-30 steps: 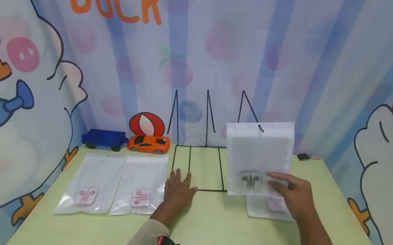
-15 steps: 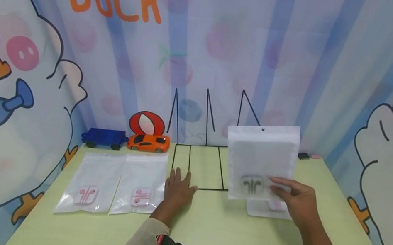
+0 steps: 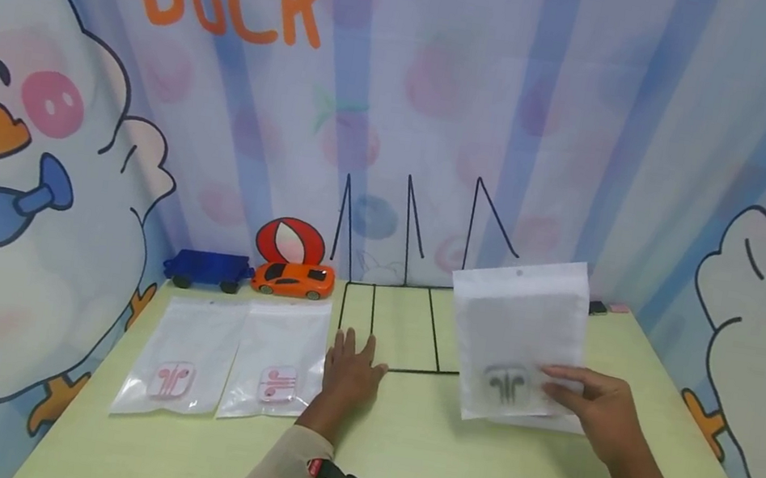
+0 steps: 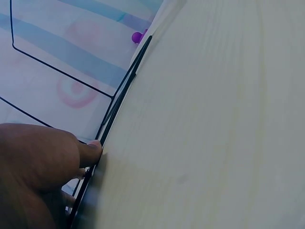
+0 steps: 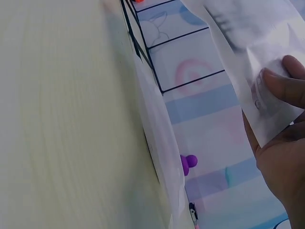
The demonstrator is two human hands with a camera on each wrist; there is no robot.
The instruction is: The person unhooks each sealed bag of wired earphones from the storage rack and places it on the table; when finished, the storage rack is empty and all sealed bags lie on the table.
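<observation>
My right hand (image 3: 598, 408) pinches the lower right edge of a white zip bag (image 3: 518, 323). Dark earphones in a clear case show through this bag's lower part. In the right wrist view, the thumb presses on the front of the bag (image 5: 257, 47). A black wire rack (image 3: 434, 329) with several upright pointed prongs stands at the back of the table. My left hand (image 3: 351, 373) rests on the rack's front left part, fingers straight and spread. Behind the held bag lies another white bag (image 3: 548, 422), mostly hidden.
Two white bags with pink earphones (image 3: 172, 380) lie on the left of the table (image 3: 423, 473). Behind them stand an orange toy car (image 3: 292, 280) and a blue toy trailer (image 3: 208, 268). Small black and pink pieces (image 3: 618, 309) sit at the back right.
My right hand has drawn the bag down and to the right, off the tip of the right prong, which earlier poked through its top hole. My left hand stays on the rack.
</observation>
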